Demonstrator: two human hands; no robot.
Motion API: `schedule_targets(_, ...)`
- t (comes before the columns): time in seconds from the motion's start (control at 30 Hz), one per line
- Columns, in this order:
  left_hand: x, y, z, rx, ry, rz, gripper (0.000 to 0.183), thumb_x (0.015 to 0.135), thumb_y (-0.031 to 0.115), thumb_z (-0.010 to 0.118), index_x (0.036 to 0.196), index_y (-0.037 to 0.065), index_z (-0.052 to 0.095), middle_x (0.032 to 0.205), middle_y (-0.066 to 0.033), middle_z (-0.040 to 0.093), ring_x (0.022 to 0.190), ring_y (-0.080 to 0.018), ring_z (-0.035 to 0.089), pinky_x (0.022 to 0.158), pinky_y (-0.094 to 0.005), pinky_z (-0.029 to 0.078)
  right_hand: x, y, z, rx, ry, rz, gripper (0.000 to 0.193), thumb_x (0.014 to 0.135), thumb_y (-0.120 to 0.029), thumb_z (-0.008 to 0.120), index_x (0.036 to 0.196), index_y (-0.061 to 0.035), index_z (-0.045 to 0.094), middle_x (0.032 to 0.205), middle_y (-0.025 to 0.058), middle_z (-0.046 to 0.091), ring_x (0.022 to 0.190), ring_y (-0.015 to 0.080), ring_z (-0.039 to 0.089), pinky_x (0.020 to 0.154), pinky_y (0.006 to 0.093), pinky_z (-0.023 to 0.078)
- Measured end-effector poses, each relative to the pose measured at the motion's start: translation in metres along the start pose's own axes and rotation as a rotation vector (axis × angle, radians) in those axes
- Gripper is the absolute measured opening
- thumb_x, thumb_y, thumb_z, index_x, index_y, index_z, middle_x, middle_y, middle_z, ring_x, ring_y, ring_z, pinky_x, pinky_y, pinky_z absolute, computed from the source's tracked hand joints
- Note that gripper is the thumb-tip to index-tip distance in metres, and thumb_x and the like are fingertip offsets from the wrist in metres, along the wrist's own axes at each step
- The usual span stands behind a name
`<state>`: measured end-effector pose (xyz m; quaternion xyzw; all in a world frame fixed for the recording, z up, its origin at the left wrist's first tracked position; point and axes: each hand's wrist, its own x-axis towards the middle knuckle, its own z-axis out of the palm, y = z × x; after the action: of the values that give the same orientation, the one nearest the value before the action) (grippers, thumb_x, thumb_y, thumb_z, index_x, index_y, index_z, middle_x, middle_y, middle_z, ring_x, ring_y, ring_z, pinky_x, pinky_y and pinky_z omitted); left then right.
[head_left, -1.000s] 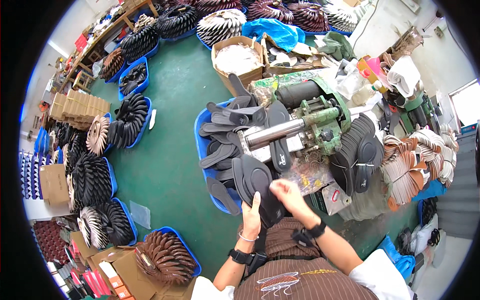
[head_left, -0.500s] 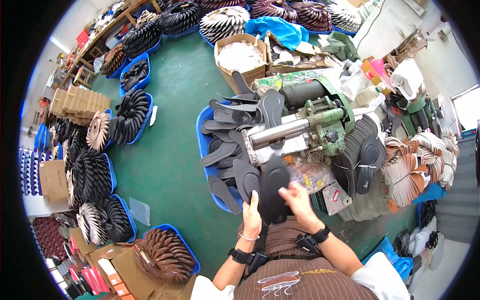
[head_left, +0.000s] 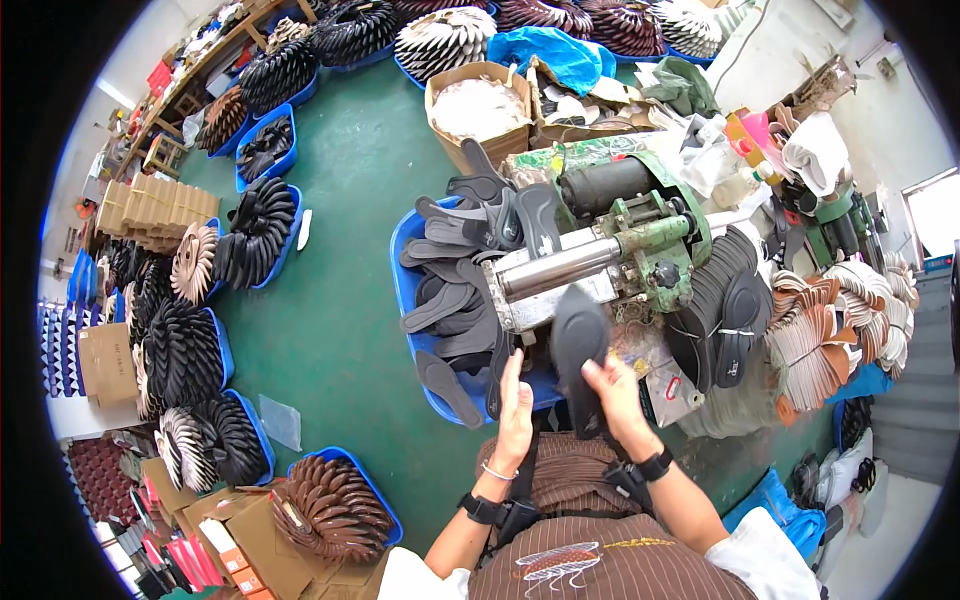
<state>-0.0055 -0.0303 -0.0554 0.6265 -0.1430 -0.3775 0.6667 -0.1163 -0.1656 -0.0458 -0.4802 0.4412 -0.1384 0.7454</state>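
Green workshop floor | brown cardboard box behind roller machine | right hand fingers clamped on black insole | left hand fingers apart

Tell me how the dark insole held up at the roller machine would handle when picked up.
The dark insole looks thin and flat, so probably light and somewhat bendy. The right hand alone grips its lower end while it stands up toward the roller machine, which suggests some stiffness. The left hand is open beside it.
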Motion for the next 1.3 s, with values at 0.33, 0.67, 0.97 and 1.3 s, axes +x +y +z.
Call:
schedule_targets(0.33, 0.131, 0.128, -0.029, 0.841, 0.211, 0.549, 0.058, 0.084, 0.024, 0.065, 0.136, 0.009, 0.043, 0.146, -0.0199, 0.031, 0.136, -0.0352, 0.025, 0.112, -0.0421, 0.020, 0.011, 0.014, -0.035, -0.049, -0.015, 0.149, 0.024, 0.092, -0.020, 0.059, 0.104, 0.0009, 0.059, 0.090, 0.0117, 0.069, 0.077, 0.0180, 0.068, 0.066, 0.0272, 0.055)
schedule_targets(0.67, 0.310, 0.119, 0.046, 1.524, -0.852, 0.154, 0.059, 0.081, 0.067, 0.049, 0.126, 0.030, 0.057, 0.142, -0.0108, 0.041, 0.134, -0.0433, 0.026, 0.104, -0.0667, 0.020, -0.054, 0.043, -0.091, -0.457, 0.375, 0.141, 0.014, 0.084, -0.004, 0.059, 0.095, 0.0035, 0.064, 0.082, 0.0133, 0.070, 0.077, 0.0169, 0.068, 0.070, 0.0283, 0.054)
schedule_targets(0.97, 0.331, 0.035, -0.080, 1.282, -1.205, -0.066, 0.060, 0.077, 0.023, 0.064, 0.134, 0.018, 0.049, 0.144, -0.0050, 0.041, 0.142, -0.0301, 0.013, 0.115, -0.0506, 0.011, -0.074, 0.052, -0.083, -0.518, 0.463, 0.233, 0.015, 0.083, -0.007, 0.062, 0.096, 0.0000, 0.065, 0.083, 0.0125, 0.070, 0.076, 0.0171, 0.068, 0.070, 0.0290, 0.053)
schedule_targets(1.3, 0.148, -0.123, -0.161, 1.100, -0.705, -0.101, 0.043, 0.069, 0.026, 0.073, 0.108, 0.008, 0.065, 0.124, -0.0249, 0.053, 0.124, -0.0380, 0.041, 0.105, -0.0419, 0.034, -0.048, -0.014, -0.119, -0.999, 0.827, -0.341, 0.029, 0.079, -0.006, 0.061, 0.107, -0.0002, 0.060, 0.105, 0.0172, 0.063, 0.098, 0.0327, 0.061, 0.087, 0.0380, 0.048)
